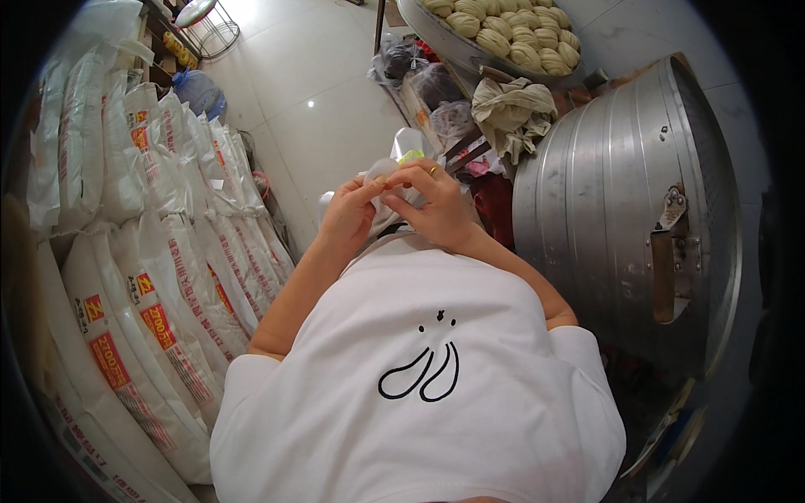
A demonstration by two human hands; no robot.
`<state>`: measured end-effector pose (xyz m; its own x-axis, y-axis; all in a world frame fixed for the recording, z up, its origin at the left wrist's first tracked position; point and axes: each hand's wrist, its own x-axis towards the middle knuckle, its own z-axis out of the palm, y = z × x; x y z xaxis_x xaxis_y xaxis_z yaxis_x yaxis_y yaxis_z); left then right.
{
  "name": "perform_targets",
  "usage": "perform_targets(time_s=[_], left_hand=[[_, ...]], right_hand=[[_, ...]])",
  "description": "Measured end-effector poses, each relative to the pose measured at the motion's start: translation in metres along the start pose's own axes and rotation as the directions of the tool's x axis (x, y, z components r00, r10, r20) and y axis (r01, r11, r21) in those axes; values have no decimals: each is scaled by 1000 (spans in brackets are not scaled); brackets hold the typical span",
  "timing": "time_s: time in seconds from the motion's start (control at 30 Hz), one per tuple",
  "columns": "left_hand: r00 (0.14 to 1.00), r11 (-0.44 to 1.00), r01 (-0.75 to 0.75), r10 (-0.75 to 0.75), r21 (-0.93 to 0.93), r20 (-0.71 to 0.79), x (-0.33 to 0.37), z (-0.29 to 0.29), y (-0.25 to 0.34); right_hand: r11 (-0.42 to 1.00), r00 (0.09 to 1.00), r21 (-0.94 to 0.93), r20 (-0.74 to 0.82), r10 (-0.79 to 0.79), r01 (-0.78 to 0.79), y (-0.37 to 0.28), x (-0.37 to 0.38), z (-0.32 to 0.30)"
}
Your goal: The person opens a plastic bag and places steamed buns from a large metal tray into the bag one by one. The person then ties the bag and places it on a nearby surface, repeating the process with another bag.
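In front of my chest both hands meet, fingertips pinched close together. My left hand (347,209) grips a small whitish, translucent round piece (381,168) between thumb and fingers; it looks thin, and its kind is unclear. My right hand (438,205), with a ring on one finger, has its thumb and index finger bent in at the same piece's edge. Just beyond the fingers show a yellow-green patch (411,156) and a white object (408,138), both partly covered by my hands.
Stacked white printed sacks (159,310) line the left side. A large metal steamer (587,193) stands on its side at right. Beyond it are a crumpled cloth (513,113) and a round tray of twisted dough buns (524,38). A blue water jug (199,92) stands far left.
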<state>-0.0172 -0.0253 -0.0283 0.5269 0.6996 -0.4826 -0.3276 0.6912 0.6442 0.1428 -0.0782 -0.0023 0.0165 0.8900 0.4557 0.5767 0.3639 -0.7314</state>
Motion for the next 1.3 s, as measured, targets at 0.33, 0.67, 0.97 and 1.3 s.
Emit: perform_targets(time_s=[0.33, 0.67, 0.97, 1.3], left_hand=[[929, 843, -368, 356, 392, 105, 1, 3, -6], [917, 764, -365, 394, 532, 64, 13, -16, 13], [722, 287, -687, 375, 668, 582, 30, -21, 36], [933, 776, -255, 42, 576, 357, 58, -46, 82]], right_hand=[[993, 993, 31, -20, 112, -112, 2, 4, 2], [350, 809, 852, 135, 572, -390, 17, 14, -20], [629, 807, 543, 175, 564, -556, 29, 34, 24], [620, 823, 543, 320, 470, -566, 11, 84, 34]])
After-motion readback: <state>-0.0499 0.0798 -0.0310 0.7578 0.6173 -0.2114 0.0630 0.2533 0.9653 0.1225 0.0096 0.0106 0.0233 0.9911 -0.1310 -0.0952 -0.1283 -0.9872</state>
